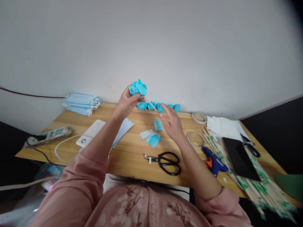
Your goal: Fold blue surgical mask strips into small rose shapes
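Pink shirt (151, 208) fills my foreground. Left hand's (126, 102) grip closes on a shaped blue flower (138, 88) with a stick (151, 103); right hand (174, 124) is parted, perhaps touching it. Behind, about five blue blooms (142, 106) look formed; loose pieces (154, 140) lie unattached on the worktop (132, 160).

On the wooden table (132, 159), we see a power strip (55, 135) and a flat white device (91, 132) at left, and a flat black device (240, 158) at right.
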### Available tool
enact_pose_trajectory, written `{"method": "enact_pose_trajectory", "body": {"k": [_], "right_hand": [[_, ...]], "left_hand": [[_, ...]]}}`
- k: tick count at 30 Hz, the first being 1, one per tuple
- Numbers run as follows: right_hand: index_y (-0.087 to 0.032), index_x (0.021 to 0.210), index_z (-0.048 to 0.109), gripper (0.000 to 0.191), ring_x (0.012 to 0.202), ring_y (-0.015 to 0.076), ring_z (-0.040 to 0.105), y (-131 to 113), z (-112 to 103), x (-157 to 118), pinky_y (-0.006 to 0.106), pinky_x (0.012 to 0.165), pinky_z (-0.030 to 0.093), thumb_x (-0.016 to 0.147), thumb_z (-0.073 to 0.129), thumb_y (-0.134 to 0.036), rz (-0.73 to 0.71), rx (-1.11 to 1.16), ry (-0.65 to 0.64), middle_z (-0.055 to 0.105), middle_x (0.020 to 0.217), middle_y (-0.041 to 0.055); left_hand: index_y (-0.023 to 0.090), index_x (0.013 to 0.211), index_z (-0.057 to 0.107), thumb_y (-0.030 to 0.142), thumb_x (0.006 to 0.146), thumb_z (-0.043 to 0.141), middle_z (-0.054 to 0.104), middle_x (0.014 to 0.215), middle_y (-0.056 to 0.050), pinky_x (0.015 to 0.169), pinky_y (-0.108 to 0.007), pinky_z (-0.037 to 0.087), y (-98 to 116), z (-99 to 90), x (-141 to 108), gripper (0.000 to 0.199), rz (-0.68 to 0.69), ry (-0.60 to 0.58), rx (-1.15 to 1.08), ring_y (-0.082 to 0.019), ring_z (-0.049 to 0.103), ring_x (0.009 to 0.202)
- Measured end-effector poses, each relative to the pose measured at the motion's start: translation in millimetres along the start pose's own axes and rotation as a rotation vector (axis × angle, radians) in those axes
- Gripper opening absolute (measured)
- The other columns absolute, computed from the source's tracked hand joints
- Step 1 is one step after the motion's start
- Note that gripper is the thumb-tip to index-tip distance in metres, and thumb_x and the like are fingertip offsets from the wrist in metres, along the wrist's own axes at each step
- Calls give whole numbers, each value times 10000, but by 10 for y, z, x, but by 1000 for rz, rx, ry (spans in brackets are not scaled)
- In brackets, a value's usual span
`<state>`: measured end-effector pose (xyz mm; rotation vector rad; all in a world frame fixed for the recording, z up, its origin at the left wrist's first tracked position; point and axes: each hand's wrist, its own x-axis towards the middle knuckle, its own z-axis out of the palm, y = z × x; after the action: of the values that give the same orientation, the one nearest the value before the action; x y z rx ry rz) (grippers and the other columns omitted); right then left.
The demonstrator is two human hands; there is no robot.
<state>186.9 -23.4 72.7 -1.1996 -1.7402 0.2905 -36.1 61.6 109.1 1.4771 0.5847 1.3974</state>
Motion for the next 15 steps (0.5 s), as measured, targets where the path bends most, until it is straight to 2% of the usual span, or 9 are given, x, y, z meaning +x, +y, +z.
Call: {"method": "enact_pose_trajectory", "body": {"k": [3,5,7,8,11,13,15], "right_hand": [[-231,1371,624,479,1275,260,630,-66,87,65,448,1105,467,990,479,-481,11,156,-118,694,1357,103],[-226,1313,661,453,1055,226,716,-21,163,46,385,959,541,985,496,-493,73,298,-140,775,1123,80],[-221,1162,727,387,801,186,704,60,233,-1,333,811,555,949,561,-498,119,395,-115,761,836,29],[-221,1099,742,356,737,170,679,104,261,-27,316,768,548,928,593,-495,141,435,-75,739,772,12],[-220,1039,753,311,704,148,647,221,313,-91,291,732,529,899,633,-471,183,509,15,725,761,1],[-218,1045,756,308,724,147,650,281,331,-120,288,741,524,895,643,-462,208,516,32,737,792,7],[-218,1047,760,308,742,151,659,332,347,-144,291,752,525,891,651,-461,230,513,36,747,816,14]], "left_hand": [[228,1125,543,552,742,811,647,1013,-31,866,-379,596,105,121,-82,569,-1,-103,-14,-187,702,902],[222,1128,554,537,735,826,654,1009,-35,837,-353,596,100,149,-132,572,-4,-139,-28,-183,697,888],[218,1187,564,517,730,839,667,1062,-55,847,-338,591,45,146,-188,611,3,-154,-29,-189,691,925],[227,1264,552,511,724,845,666,1128,-70,874,-338,585,4,139,-218,676,8,-161,-28,-198,687,974],[319,1545,341,537,696,860,602,1353,-106,989,-383,549,-130,141,-308,1019,16,-214,-28,-240,652,1145],[372,1619,169,604,664,859,566,1419,-119,1041,-429,520,-200,186,-354,1200,22,-245,-38,-268,626,1216],[382,1636,76,658,615,865,548,1448,-136,1054,-455,508,-235,263,-377,1319,28,-244,-45,-296,605,1261]]}}
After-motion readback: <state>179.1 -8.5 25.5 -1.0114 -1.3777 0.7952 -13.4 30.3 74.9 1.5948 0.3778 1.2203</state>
